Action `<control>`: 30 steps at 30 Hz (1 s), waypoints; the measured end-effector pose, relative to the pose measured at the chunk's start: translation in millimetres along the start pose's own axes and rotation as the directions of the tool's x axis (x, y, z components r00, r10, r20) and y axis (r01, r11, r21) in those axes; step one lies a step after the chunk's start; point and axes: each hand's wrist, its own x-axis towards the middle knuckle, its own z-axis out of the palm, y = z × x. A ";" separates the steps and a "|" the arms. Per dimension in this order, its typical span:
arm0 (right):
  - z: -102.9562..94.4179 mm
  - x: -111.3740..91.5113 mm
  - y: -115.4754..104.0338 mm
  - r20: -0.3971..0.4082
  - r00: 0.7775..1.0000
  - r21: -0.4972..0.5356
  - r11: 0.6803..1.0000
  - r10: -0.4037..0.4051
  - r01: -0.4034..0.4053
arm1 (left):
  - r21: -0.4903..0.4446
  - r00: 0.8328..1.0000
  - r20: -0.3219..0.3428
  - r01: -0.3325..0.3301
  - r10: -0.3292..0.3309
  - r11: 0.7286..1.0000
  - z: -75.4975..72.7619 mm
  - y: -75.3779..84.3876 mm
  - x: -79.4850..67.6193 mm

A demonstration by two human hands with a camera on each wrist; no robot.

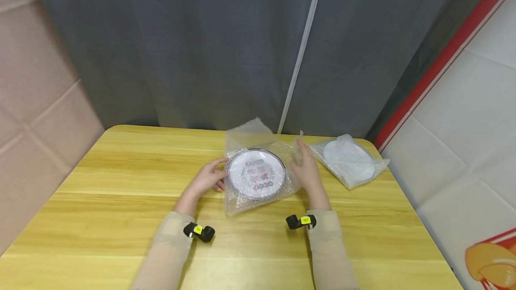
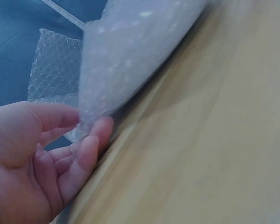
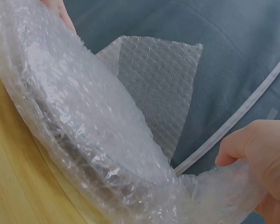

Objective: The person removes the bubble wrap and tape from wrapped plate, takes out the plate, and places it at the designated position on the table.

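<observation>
A round white plate (image 1: 256, 174) with a dark rim and a coloured print lies inside a clear bubble-wrap bag (image 1: 238, 207). My left hand (image 1: 208, 177) is at the bag's left edge, pinching the wrap between thumb and fingers beside the plate. In the left wrist view, those fingers (image 2: 86, 151) sit under the bag's edge. On the other side, my right hand (image 1: 307, 169) grips the loose right end of the bubble wrap; in the right wrist view this end (image 3: 224, 191) is bunched at the thumb. A flap (image 3: 154, 79) stands up at the back of the bag.
A second bubble-wrapped plate (image 1: 349, 161) lies to the right of my right hand, close to the table's right edge. A dark grey curtain (image 1: 201, 48) with a pale strip (image 1: 302, 53) hangs behind the wooden table (image 1: 121, 236).
</observation>
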 end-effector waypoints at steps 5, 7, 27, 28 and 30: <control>-1.4 -0.4 5.0 0.028 0.999 0.002 0.999 0.046 -0.046 | 0.031 0.999 0.033 -0.005 0.004 1.000 -4.2 1.3 -2.9; -2.4 -0.7 7.0 0.044 0.997 -0.004 0.998 0.063 -0.063 | 0.049 0.999 0.045 -0.009 0.007 0.999 -5.2 1.6 -3.5; -6.8 4.3 26.3 0.094 0.989 -0.027 0.993 0.116 -0.114 | 0.394 0.973 0.226 -0.124 0.034 0.911 1.1 28.2 -18.5; -7.3 4.4 27.6 0.098 0.988 -0.023 0.992 0.123 -0.121 | 0.405 0.967 0.251 -0.149 0.047 0.902 1.9 29.8 -20.0; -8.0 4.6 30.3 0.103 0.985 -0.018 0.991 0.137 -0.135 | 0.417 0.953 0.293 -0.203 0.080 0.886 3.2 31.6 -22.0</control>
